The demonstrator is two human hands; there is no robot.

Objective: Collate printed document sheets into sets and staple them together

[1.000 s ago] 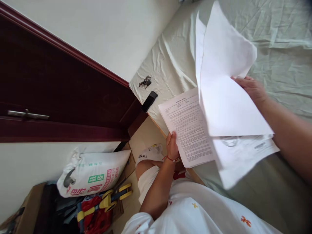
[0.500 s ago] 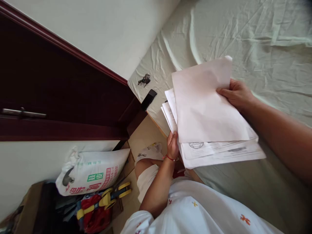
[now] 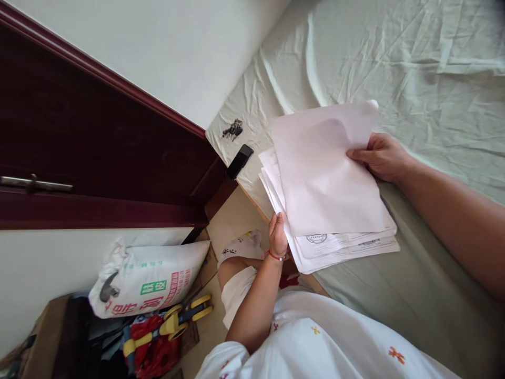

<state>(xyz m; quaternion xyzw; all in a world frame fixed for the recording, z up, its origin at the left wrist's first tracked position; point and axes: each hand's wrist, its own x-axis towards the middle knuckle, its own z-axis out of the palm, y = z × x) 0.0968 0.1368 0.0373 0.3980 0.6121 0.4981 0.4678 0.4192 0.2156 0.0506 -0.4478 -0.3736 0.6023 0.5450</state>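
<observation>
A loose stack of papers is held up between my two hands over the edge of the bed. Its top sheet is blank and covers most of the others; printed text and a round stamp show on the sheets below. My left hand, with a red cord at the wrist, grips the near left edge, thumb on top. At the upper right edge, my right hand pinches the paper with the thumb above and the fingers mostly hidden underneath.
On the bed sheet lie a bunch of keys and a black phone at the corner. Lower left, a full white sack leans near a yellow-wheeled toy. A dark red door stands at left.
The right side of the stack has moved left and the lower sheets stick out less there. The top sheet has shifted slightly left and down. My left hand stays nearly in place.
</observation>
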